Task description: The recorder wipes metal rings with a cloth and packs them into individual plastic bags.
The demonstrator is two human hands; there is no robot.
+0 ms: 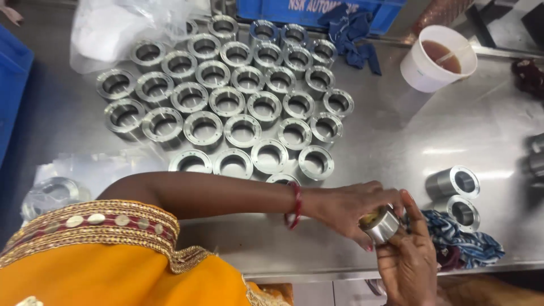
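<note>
Both my hands meet at the front right of the steel table (396, 141). My left hand (351, 209), wearing a red bangle, reaches across from the left and grips a short metal ring part (381, 224). My right hand (408, 258) comes up from below and holds the same part from underneath, a finger raised along its right side. A yellowish smear shows on the part's top face.
Several identical flanged metal rings (226, 102) stand in rows on the table's left and middle. Two more rings (453, 182) lie at the right next to a blue patterned cloth (470, 243). A white cup of brown liquid (436, 56) and a blue crate (317, 11) stand at the back.
</note>
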